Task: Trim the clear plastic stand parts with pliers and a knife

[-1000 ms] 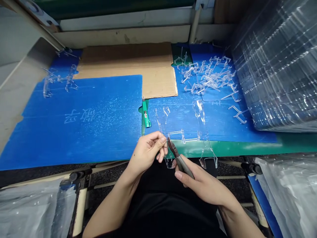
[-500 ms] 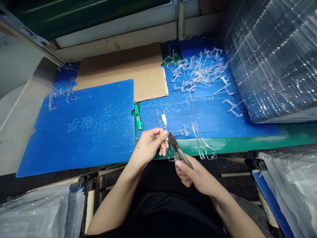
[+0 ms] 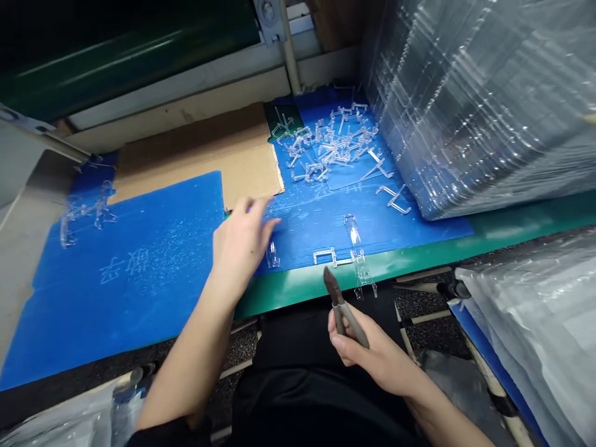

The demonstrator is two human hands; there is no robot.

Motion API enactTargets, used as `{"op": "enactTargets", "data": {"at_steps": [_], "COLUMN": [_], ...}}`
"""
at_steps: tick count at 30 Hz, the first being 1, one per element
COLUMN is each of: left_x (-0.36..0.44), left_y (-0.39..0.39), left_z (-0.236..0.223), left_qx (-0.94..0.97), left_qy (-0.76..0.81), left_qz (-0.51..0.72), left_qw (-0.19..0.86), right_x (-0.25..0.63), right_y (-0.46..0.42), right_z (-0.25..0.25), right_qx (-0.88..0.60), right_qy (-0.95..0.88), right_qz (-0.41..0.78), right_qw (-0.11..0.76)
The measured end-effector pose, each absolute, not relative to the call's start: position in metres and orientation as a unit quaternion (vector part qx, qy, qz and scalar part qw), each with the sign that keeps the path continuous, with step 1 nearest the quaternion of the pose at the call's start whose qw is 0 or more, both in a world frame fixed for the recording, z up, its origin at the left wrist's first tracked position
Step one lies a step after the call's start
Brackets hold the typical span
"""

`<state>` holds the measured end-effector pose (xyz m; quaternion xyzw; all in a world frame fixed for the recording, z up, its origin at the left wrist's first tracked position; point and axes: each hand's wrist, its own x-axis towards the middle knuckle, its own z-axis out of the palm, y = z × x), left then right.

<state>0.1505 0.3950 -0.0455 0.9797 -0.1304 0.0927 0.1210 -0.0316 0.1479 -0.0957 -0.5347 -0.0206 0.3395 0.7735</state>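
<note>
My left hand [image 3: 239, 242] hangs over the blue sheet [image 3: 181, 248], thumb and fingers apart and slightly blurred. I see nothing in its grasp. A clear plastic part [image 3: 273, 254] lies just right of it, partly hidden behind the hand. Wrapped round the grey handles of a pair of cutting pliers [image 3: 343, 310] is my right hand [image 3: 367, 347], near the table's front edge. The dark jaws point away from me, just short of a thin clear sprue piece [image 3: 333, 256]. A longer clear plastic part [image 3: 361, 254] rests to its right, reaching over the green edge.
Many clear sprue pieces [image 3: 333, 146] are heaped at the back, with several more [image 3: 86, 211] at far left. Brown cardboard [image 3: 186, 155] lies behind the blue sheet. A tall stack wrapped in clear film [image 3: 465, 112] stands at right. Bagged goods [image 3: 549, 310] sit lower right.
My left hand has let go of the clear plastic part and moved left and away from the pliers. The pliers stay in my right hand. The view has shifted to the right.
</note>
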Motion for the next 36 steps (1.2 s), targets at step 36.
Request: {"op": "enactTargets", "data": {"at_steps": [36], "left_x": [0.156], "left_y": [0.412], "left_z": [0.030], "left_qx": [0.791], "left_qy": [-0.179], "left_qz": [-0.279], "left_qw": [0.515], "right_x": [-0.036], "right_y": [0.156], "right_z": [-0.079], "right_qx": [-0.613], "right_qy": [-0.051], "right_qz": [0.346], "right_qw": [0.709]}}
